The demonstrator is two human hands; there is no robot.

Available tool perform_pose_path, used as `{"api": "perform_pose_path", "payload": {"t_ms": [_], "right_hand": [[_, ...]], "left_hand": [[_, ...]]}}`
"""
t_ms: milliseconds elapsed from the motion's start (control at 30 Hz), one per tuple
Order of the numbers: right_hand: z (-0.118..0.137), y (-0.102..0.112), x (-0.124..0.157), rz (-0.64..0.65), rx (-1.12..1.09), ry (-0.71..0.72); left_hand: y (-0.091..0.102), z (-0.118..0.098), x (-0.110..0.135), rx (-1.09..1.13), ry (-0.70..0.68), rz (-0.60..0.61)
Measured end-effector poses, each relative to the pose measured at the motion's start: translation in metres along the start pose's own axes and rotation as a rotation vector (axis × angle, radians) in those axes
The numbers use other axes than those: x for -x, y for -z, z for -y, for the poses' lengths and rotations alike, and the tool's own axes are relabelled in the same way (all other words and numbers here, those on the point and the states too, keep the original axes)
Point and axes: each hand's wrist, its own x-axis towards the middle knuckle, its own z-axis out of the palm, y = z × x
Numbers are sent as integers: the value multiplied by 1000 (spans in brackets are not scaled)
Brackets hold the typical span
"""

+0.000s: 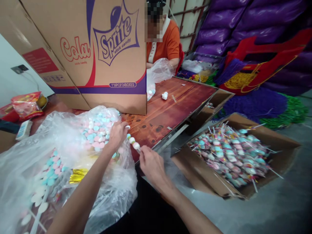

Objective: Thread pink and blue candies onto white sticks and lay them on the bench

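Observation:
My right hand (151, 162) is closed on the lower end of a candy stick (133, 141) threaded with several white and pastel round candies. The stick slants up and left toward my left hand (118, 135). A white round candy (128, 127) is pinched between the fingertips of that hand, just above the top of the stick. Under and beside my left forearm, an opened clear plastic bag (122, 182) spreads over the table with loose pink, blue and white candies (96, 136) on it. Gold twist ties (78, 175) lie near that forearm.
A tall cardboard box (114, 71) stands on the table (187, 94). Right of the table, an open carton (282, 156) holds many wrapped candy sticks (231, 149). Across the table sits a person in an orange shirt (172, 35). A red chair (263, 48) and purple sacks (216, 31) are beyond.

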Motion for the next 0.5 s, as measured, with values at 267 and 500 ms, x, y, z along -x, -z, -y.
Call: {"api": "perform_pose_path", "payload": {"t_ms": [267, 500], "right_hand": [[-37, 17, 17, -99, -291, -4], [-34, 11, 15, -90, -284, -29]], "left_hand": [[-13, -24, 14, 217, 0, 126], [-16, -24, 20, 269, -15, 160]]}}
